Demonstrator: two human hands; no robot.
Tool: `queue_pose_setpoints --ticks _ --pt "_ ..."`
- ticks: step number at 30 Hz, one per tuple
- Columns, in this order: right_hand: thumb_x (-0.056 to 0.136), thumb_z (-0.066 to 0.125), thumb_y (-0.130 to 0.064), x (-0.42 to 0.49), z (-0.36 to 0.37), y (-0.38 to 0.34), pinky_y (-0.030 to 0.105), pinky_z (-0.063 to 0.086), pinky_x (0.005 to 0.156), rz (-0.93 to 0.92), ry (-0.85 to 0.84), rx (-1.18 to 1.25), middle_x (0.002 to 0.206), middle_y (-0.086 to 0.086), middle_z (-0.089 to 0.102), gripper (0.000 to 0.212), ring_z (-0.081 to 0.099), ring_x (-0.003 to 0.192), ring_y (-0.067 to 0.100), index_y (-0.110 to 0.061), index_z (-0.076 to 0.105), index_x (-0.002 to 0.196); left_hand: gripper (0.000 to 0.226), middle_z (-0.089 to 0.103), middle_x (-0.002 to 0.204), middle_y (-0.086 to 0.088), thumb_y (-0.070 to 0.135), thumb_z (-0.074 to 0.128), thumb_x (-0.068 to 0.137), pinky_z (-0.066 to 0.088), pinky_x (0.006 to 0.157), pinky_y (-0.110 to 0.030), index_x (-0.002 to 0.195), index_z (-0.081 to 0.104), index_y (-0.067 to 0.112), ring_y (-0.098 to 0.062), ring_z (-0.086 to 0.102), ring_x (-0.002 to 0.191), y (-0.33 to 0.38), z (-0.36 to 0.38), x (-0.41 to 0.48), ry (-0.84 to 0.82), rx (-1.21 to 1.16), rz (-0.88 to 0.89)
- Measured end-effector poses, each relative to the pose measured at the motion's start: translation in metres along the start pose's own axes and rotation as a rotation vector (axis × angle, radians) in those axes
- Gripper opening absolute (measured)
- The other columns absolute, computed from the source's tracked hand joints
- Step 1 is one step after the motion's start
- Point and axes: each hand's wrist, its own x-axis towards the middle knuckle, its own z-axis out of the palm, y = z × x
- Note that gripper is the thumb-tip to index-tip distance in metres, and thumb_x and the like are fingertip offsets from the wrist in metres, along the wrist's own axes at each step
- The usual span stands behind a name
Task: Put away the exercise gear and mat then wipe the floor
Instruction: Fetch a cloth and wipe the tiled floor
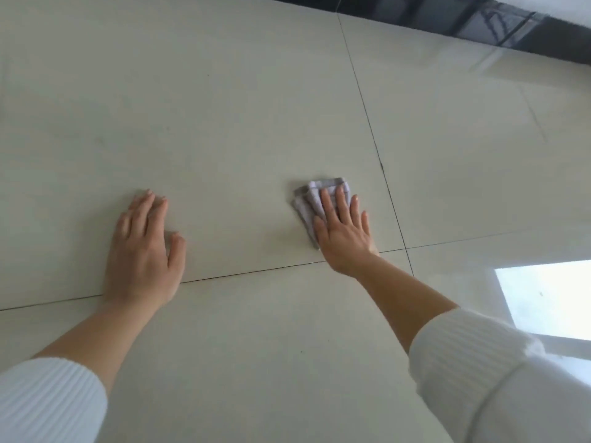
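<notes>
On the tiled floor (224, 107), right hand (343, 238) presses cloth (311, 199), fingers straight; left hand (144, 251) flat.

Right hand (343, 233), just right of centre: fingers straight, pressing a folded grey cloth (307, 203) flat on the tiled floor (224, 91). Cloth sticks out past the fingers toward 11 o'clock. Left hand (144, 247) at 9 o'clock, palm down on bare tile, well apart from the cloth. White ribbed sleeves (463, 356) at 5 and 7 o'clock. Dark skirting (479, 17) at 1 o'clock, bright reflection (550, 295) at 4.
</notes>
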Motion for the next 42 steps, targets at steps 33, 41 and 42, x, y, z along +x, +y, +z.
queue_pose_setpoints --ticks 33,41,42 --pt "0.102 0.010 -0.042 -0.133 0.073 0.037 0.046 0.024 0.112 -0.673 0.103 -0.220 0.156 0.011 0.027 0.054 0.025 0.143 0.031 -0.024 0.025 0.151 0.050 0.031 0.149 -0.023 0.007 0.047 0.088 0.031 0.106 -0.056 0.136 0.042 -0.003 -0.041 0.032 0.136 0.100 0.022 -0.082 -0.148 0.157 -0.115" --pt "0.099 0.000 -0.045 -0.114 0.053 0.116 0.037 0.008 0.120 -0.381 0.166 -0.230 0.159 0.002 -0.008 0.058 -0.002 0.147 0.024 -0.023 -0.001 0.153 0.062 0.010 0.157 -0.017 0.036 0.022 0.093 0.019 0.114 -0.048 0.147 0.026 0.007 -0.033 0.013 0.144 0.099 0.010 -0.107 -0.289 0.226 -0.108" --pt "0.096 -0.004 -0.047 -0.110 0.049 0.130 0.035 -0.003 0.120 -0.284 0.159 -0.191 0.156 -0.001 -0.022 0.060 -0.014 0.146 0.021 -0.025 -0.013 0.151 0.059 0.004 0.158 -0.016 0.035 0.022 0.096 0.016 0.115 -0.046 0.149 0.020 0.009 -0.032 0.009 0.145 0.099 0.008 -0.108 -0.303 0.219 -0.119"
